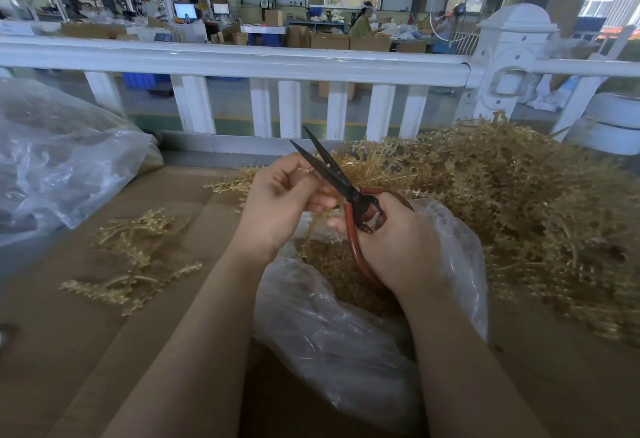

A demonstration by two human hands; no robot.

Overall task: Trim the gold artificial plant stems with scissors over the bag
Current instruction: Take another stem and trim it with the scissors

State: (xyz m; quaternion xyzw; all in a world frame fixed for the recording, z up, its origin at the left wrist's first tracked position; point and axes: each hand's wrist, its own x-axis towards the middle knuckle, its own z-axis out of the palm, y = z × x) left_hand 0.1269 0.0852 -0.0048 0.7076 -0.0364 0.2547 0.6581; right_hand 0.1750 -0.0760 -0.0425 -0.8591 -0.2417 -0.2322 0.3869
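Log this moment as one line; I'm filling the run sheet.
left hand pinches gold stem | right hand grips scissors, blades open | over bag

Factory hall — cardboard boxes (329,39), workbenches (263,30).

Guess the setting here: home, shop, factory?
Most likely a factory or packing workshop. A large heap of gold artificial stems lies on a cardboard-covered bench, stacked cartons stand on the hall floor beyond a white railing, and another worker sits at a distant station.
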